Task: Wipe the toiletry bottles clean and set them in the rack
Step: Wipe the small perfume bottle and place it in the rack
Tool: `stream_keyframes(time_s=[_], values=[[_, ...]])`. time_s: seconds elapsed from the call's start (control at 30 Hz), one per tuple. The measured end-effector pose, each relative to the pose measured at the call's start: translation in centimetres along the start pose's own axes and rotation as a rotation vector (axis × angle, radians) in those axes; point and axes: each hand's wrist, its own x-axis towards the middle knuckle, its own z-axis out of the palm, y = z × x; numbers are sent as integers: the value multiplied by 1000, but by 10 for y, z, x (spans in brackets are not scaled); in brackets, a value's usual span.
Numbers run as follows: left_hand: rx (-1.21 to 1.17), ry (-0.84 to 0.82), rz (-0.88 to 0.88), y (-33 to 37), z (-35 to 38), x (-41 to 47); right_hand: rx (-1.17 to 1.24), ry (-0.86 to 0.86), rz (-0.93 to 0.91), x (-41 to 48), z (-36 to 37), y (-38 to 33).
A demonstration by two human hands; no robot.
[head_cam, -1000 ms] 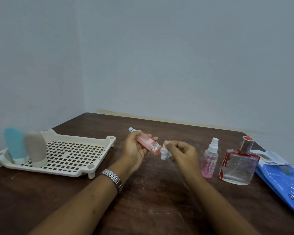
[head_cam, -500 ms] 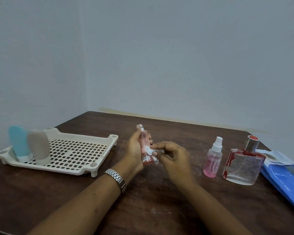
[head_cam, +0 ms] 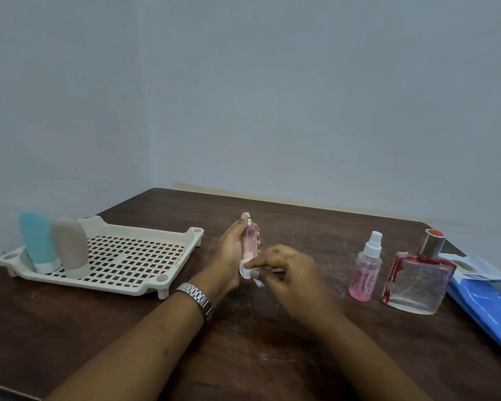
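My left hand (head_cam: 231, 250) grips a slim pink bottle (head_cam: 250, 241) upright above the table's middle, its white tip pointing up. My right hand (head_cam: 287, 270) pinches a small white wipe (head_cam: 248, 272) against the bottle's lower end. A cream slotted rack (head_cam: 133, 256) sits at the left, with a blue bottle (head_cam: 36, 241) and a beige bottle (head_cam: 70, 247) standing cap-down in its near left corner. To the right stand a small pink spray bottle (head_cam: 366, 270) and a square glass perfume bottle (head_cam: 417, 279) with a silver and red cap.
A blue packet (head_cam: 492, 296) with a white flap lies at the table's right edge. The brown table (head_cam: 243, 357) meets the grey wall at the back and left. A metal watch (head_cam: 197, 299) is on my left wrist.
The pink bottle went from lying tilted in my left hand to standing upright. My right hand brought the wipe onto the bottle and slid it down to the lower end.
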Motion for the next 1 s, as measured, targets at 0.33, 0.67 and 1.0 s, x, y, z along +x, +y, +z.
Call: stream_keyframes(time_s=[0.33, 0.67, 1.0], values=[[282, -319, -112, -20, 4, -11, -55, 333, 35, 4, -10, 14], [248, -212, 43, -2, -1, -8, 51, 39, 18, -2, -8, 3], [681, -491, 186, -19, 3, -22, -33, 374, 70, 3, -17, 18]])
